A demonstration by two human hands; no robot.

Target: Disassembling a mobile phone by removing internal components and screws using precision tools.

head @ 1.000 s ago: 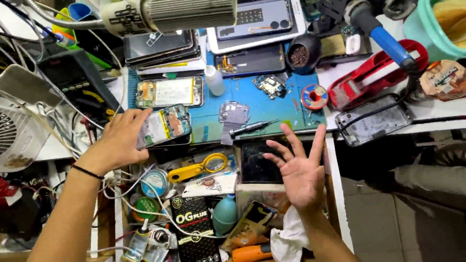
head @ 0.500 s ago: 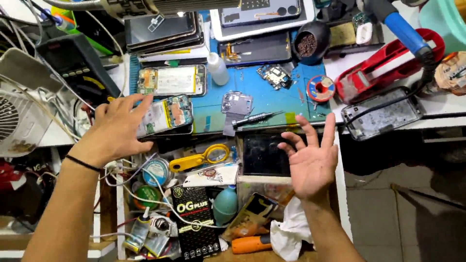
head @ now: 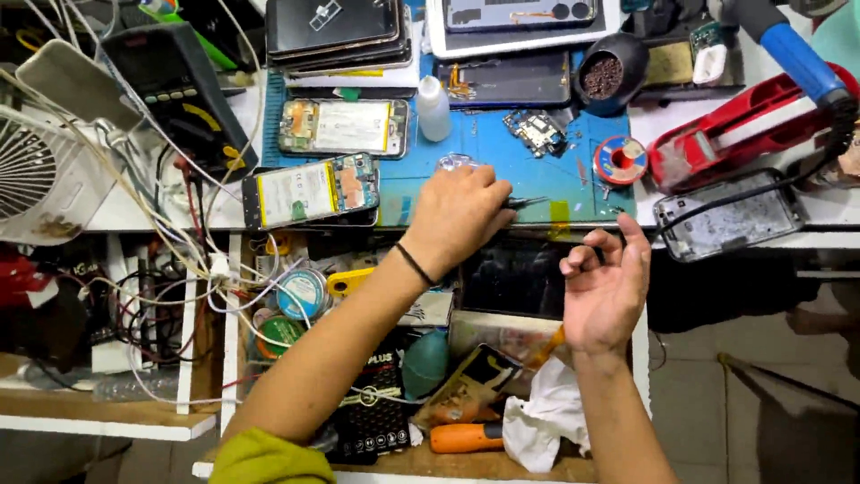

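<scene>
On the blue mat (head: 502, 152), the left hand (head: 461, 215) closes over what seem tweezers (head: 528, 203), pinning them flat; the right hand (head: 602, 291) hovers half-curled, empty.

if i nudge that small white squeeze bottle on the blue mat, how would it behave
The white squeeze bottle stands upright, tall for its narrow base, so a push near its top would probably tip it. Its round body suggests it would then roll across the blue mat, maybe toward the opened phone beside it. It looks like thin plastic, likely light.
</scene>
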